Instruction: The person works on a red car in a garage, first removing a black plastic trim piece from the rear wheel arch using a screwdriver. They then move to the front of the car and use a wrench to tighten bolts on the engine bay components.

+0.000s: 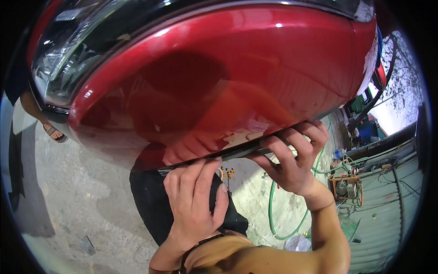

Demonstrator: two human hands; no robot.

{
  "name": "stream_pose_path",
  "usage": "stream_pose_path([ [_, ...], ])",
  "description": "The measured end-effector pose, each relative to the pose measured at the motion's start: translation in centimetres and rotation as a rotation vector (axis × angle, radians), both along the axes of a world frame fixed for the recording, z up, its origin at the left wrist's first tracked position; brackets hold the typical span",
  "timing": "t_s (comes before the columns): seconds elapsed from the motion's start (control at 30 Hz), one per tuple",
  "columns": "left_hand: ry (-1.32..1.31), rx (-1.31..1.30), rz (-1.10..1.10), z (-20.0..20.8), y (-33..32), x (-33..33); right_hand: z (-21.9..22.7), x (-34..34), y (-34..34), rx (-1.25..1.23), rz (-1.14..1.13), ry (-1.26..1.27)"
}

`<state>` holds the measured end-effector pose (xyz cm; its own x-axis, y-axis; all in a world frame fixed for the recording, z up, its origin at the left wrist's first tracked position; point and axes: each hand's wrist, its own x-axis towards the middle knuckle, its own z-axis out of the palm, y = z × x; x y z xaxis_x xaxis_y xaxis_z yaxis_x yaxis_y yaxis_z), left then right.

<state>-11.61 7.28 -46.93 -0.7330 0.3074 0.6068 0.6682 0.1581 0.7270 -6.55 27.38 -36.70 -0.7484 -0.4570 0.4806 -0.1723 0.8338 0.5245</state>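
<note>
A glossy red car body panel [292, 59] fills the upper middle, reflecting my arms and hands. A thin black strip [244, 150] runs along its lower edge. My left hand [194, 196] rests its fingertips against this edge, fingers stretched out side by side and thumb standing apart. Farther right, my right hand [296, 157] curls its fingers over the edge, with the thumb beneath the black strip. The undersides of the panel and strip are hidden.
Dark glass [86, 55] borders the panel at upper left. A person's sandalled foot [55, 133] stands on the concrete floor [82, 182]. A green hose [272, 214] curls at right near a clear plastic bag [297, 243], small yellow pieces [227, 172] and an orange-framed machine [346, 188].
</note>
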Motion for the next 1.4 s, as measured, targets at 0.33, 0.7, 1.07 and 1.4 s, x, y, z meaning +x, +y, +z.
stream_pose_path([
  [0.33,-0.110,0.085,-0.172,0.0,-1.7,-1.7,0.6,-0.3,-0.6,-0.055,-0.013,-0.069],
  [0.7,-0.093,0.157,-0.100,-6.3,-0.5,3.2,-2.9,1.2,-2.6,-0.094,0.023,0.023],
  [1.07,0.173,-0.184,-0.025,-3.6,1.6,3.4,-4.5,-0.5,-4.1,-1.030,-0.303,-0.193],
  [1.4,0.268,-0.131,0.056,-0.7,2.6,2.3,-4.9,-0.3,-3.0,-1.682,-0.232,-0.381],
])
